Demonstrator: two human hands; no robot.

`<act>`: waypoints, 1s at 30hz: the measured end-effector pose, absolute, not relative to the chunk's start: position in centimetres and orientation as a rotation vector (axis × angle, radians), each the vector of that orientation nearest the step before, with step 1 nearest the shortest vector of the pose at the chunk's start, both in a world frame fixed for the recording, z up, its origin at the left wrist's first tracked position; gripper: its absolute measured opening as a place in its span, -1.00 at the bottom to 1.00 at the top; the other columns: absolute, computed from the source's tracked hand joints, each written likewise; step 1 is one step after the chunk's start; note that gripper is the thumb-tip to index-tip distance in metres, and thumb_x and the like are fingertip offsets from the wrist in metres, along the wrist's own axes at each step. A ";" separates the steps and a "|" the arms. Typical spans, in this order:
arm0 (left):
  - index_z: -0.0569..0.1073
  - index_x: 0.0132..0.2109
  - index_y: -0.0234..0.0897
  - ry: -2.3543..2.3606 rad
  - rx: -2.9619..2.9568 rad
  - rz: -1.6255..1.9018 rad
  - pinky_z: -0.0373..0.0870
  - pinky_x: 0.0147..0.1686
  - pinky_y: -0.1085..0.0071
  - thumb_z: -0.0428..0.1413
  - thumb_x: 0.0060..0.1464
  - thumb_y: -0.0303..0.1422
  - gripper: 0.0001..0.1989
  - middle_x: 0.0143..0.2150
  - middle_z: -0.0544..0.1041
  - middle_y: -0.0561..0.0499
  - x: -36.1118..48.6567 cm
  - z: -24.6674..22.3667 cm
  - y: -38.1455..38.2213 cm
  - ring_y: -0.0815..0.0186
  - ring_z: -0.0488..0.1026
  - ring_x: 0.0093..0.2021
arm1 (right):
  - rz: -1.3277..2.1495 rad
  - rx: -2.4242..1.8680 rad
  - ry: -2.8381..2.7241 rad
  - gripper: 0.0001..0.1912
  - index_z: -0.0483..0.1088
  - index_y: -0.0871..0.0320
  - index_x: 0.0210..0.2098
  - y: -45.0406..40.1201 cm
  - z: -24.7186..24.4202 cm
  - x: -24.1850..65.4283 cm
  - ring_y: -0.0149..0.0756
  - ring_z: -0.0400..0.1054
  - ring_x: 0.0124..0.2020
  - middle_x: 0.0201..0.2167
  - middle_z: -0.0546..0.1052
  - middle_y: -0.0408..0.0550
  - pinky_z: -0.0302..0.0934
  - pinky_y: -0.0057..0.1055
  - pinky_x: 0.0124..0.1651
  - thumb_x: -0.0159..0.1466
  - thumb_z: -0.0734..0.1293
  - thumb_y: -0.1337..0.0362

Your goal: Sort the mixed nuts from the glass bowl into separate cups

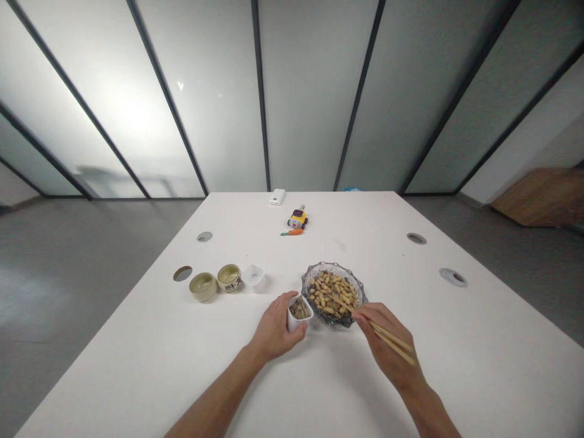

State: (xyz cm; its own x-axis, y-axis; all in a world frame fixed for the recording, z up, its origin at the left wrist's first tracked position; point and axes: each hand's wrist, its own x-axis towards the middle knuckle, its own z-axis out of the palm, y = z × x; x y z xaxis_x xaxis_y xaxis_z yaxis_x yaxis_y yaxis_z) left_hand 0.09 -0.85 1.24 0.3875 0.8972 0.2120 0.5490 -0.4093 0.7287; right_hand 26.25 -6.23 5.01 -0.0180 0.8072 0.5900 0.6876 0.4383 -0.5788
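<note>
My left hand (279,328) is wrapped round a small white cup (293,324) that holds a heap of thin, greyish-brown striped pieces, which look like sunflower seeds (300,308). Just right of the cup stands a clear glass bowl (357,286) with a scalloped rim. Inside it lie many peanuts in their shells (329,291), with darker bits near the bowl's lower edge. A pair of wooden chopsticks (393,342) is gripped in my right hand (387,340), at the bowl's right front. Their tips reach in among the peanuts; whether they pinch anything is too small to tell.
Left of the cup stand a white translucent cup (253,278) and two olive-green ceramic cups (203,286), one with dark characters. Farther back are a toy car (298,218), a toy carrot (295,232) and a white box-shaped device (277,196). Round cable holes (182,274) pierce the white table (255,389).
</note>
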 end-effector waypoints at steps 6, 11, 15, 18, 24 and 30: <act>0.31 0.26 -0.29 1.233 2.087 0.818 0.40 0.24 0.01 0.21 0.04 -0.33 -0.38 0.19 0.53 -0.22 0.0 1.2 -0.8 -0.02 0.49 0.18 | 0.112 -1.264 -1.729 -0.84 0.54 0.07 -0.22 -6.3 5.1 26.4 -0.29 0.53 -0.25 -0.26 0.59 -0.06 0.46 -0.38 -0.12 0.45 0.31 0.24; 0.32 0.27 -0.29 1.240 2.091 0.827 0.41 0.24 0.01 0.21 0.04 -0.32 -0.37 0.19 0.53 -0.22 0.1 1.1 -0.8 -0.03 0.49 0.18 | -0.023 -1.347 -1.630 -0.74 0.56 0.06 -0.25 -6.6 5.8 26.6 -0.28 0.54 -0.28 -0.31 0.61 -0.08 0.44 -0.38 -0.18 0.47 0.28 0.15; 0.31 0.28 -0.28 1.245 2.089 0.807 0.39 0.25 0.01 0.20 0.05 -0.33 -0.37 0.19 0.52 -0.22 0.1 1.1 -0.8 -0.02 0.48 0.18 | -0.062 -1.407 -1.587 -0.67 0.56 0.08 -0.29 -6.6 6.1 26.7 -0.26 0.53 -0.30 -0.34 0.61 -0.07 0.42 -0.35 -0.22 0.48 0.26 0.09; 0.30 0.28 -0.26 1.242 2.086 0.806 0.38 0.25 0.01 0.19 0.05 -0.33 -0.37 0.20 0.52 -0.21 0.1 1.2 -0.8 -0.01 0.48 0.19 | -0.042 -1.400 -1.625 -0.68 0.56 0.08 -0.29 -6.6 5.9 26.6 -0.25 0.53 -0.32 -0.35 0.61 -0.07 0.43 -0.34 -0.22 0.47 0.27 0.09; 0.30 0.27 -0.26 1.235 2.094 0.802 0.39 0.25 0.01 0.20 0.07 -0.31 -0.38 0.20 0.52 -0.23 0.0 1.3 -0.8 -0.02 0.48 0.18 | 0.071 -1.387 -1.692 -0.71 0.55 0.08 -0.28 -6.5 5.7 26.4 -0.24 0.55 -0.31 -0.32 0.62 -0.05 0.45 -0.31 -0.18 0.47 0.27 0.12; 0.31 0.27 -0.25 1.243 2.077 0.812 0.40 0.24 0.02 0.21 0.04 -0.36 -0.37 0.19 0.53 -0.20 0.0 1.3 -0.8 -0.01 0.49 0.17 | -0.046 -1.394 -1.636 -0.70 0.57 0.06 -0.28 -6.6 6.0 26.6 -0.28 0.55 -0.32 -0.34 0.62 -0.10 0.42 -0.36 -0.21 0.47 0.28 0.12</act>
State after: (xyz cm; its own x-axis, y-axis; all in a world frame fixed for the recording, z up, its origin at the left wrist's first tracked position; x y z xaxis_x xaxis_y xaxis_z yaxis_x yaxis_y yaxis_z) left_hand 0.04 -0.85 1.30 0.3804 0.9020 0.2040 0.5489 -0.3978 0.7351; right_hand 26.62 -6.63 6.01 0.1036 0.7453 0.6586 0.7815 0.3486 -0.5174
